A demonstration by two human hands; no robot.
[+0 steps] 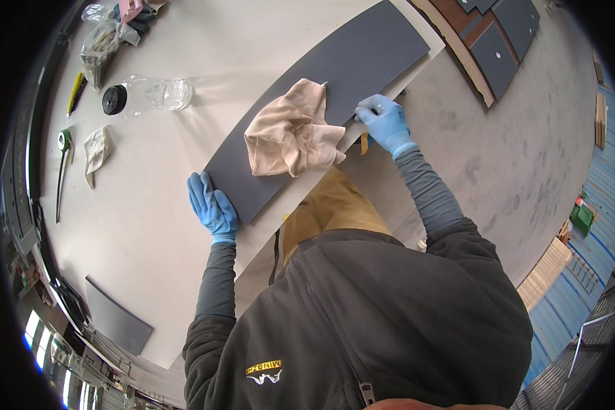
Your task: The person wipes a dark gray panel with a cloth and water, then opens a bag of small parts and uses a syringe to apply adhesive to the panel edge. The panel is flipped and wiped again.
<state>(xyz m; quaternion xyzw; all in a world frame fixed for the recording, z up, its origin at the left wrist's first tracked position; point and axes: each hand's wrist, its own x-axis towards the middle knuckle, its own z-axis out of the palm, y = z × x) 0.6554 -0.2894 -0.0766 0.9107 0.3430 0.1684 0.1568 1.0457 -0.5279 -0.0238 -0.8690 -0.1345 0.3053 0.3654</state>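
Observation:
A long dark grey panel (383, 44) lies slantwise on the white table, along its near edge. A crumpled beige cloth (283, 130) rests on the panel's middle and hangs over its near side. My left hand (212, 208), in a blue glove, lies at the panel's left end with its fingers stretched out. Over the panel's near long edge, right of the cloth, my right hand (386, 124), also gloved in blue, has its fingers curled together. Whatever those fingers hold, if anything, is hidden.
On the white table (143, 225) lie a clear bottle (160, 93) with a black cap, a yellow cutter knife (76, 92), a tape measure (63, 141), a small rag (97, 154) and a plastic bag (102, 49). Another grey panel (119, 318) sits lower left. More panels (495, 58) are stacked upper right.

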